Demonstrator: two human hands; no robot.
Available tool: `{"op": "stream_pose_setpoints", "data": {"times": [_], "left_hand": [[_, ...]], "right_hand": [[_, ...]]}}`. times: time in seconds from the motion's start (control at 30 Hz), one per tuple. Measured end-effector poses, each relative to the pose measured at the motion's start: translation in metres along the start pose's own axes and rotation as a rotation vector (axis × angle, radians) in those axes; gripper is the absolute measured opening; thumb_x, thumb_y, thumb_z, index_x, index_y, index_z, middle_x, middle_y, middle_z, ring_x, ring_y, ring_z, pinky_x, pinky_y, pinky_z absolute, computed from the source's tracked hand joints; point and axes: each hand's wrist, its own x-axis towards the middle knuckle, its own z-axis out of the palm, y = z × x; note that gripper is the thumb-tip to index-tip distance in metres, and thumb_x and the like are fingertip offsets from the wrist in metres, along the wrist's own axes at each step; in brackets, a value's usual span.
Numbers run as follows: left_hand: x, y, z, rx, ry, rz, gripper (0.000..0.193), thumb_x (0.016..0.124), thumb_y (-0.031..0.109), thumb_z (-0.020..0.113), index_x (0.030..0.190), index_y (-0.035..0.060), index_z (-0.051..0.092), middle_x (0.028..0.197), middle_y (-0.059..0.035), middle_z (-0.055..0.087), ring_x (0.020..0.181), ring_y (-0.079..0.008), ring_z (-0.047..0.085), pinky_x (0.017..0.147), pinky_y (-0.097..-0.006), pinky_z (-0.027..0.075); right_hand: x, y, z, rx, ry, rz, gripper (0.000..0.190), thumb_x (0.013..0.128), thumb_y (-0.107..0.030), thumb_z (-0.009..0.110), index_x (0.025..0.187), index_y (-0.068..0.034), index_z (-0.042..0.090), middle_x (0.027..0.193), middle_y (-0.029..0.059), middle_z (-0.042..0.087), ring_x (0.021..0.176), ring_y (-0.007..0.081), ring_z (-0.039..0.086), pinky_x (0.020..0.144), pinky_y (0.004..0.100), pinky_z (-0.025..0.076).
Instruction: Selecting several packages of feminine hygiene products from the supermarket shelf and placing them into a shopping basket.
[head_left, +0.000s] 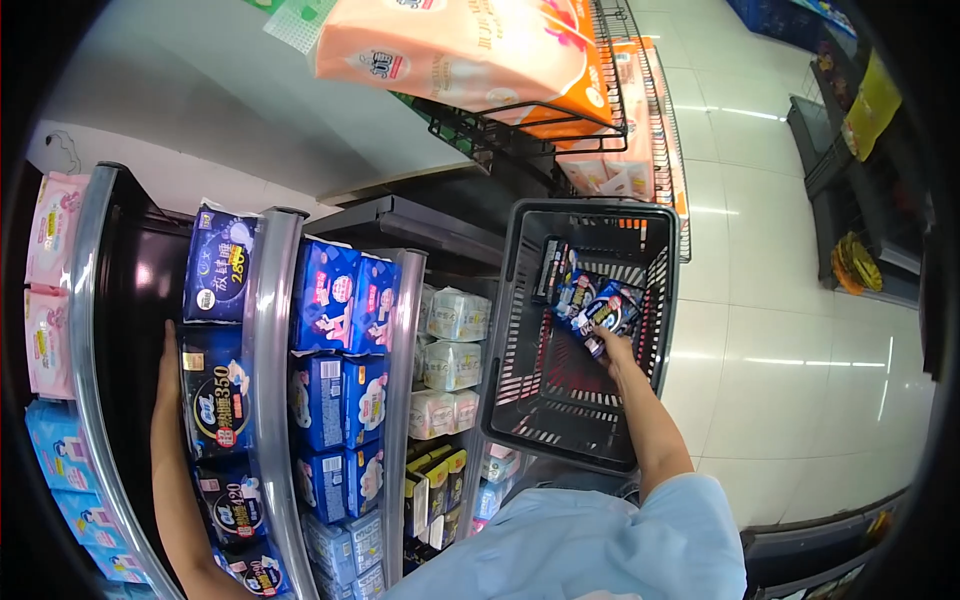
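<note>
My right hand (616, 354) reaches down into a black plastic shopping basket (504, 322) and grips the near end of a dark blue sanitary pad pack (606, 309). Beside that pack, other dark packs (576, 289) lie in the basket, partly overlapping. On the left, my left hand (169, 367) is stretched along a shelf, seen edge-on, next to a black sanitary pad pack (217, 397); most of its fingers are hidden. Beyond its fingertips stands a purple-blue pack (219, 266). More dark packs (229, 501) line the same shelf closer to me.
Clear plastic shelf fronts (274, 360) edge the stepped tiers. Blue packs (324, 296) and pale wrapped packs (454, 315) fill lower tiers. A black wire rack (600, 139) holds large orange-pink tissue packs (465, 52). Pale floor tiles (757, 367) run along the right, beside another shelf unit (832, 180).
</note>
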Motion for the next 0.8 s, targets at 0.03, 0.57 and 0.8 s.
{"op": "stream_pose_setpoints", "data": {"times": [0.03,0.57,0.8], "left_hand": [[-0.002,0.001,-0.001,0.002,0.0,0.001,0.083,0.083,0.068,0.032,0.126,-0.002,0.045,0.119,-0.0156,0.054,0.105,-0.0224,0.054,0.091,-0.0306,0.04],[-0.078,0.01,-0.004,0.685,0.372,0.592,0.063,0.093,0.046,0.028,0.134,-0.0012,0.031,0.138,-0.0205,0.031,0.129,-0.0331,0.028,0.106,-0.0358,0.02],[-0.249,0.004,0.091,0.636,0.725,0.969,0.04,0.085,0.014,0.046,0.123,0.0037,0.046,0.134,-0.0172,0.038,0.127,-0.0358,0.029,0.105,-0.0473,0.016]], "right_hand": [[-0.012,0.002,-0.007,0.038,-0.02,-0.015,0.045,0.067,-0.021,0.072,0.105,-0.009,0.052,0.091,0.0011,0.061,0.077,0.0127,0.059,0.064,0.0317,0.045],[-0.15,-0.023,-0.04,-0.115,-0.48,0.086,0.036,0.077,-0.023,0.067,0.107,-0.011,0.051,0.094,0.0003,0.06,0.081,0.0125,0.056,0.07,0.0295,0.042],[-0.181,-0.046,-0.043,-0.427,-0.568,-0.147,0.045,0.077,-0.018,0.067,0.112,0.001,0.046,0.1,0.0096,0.059,0.083,0.0131,0.057,0.064,0.0245,0.045]]}}
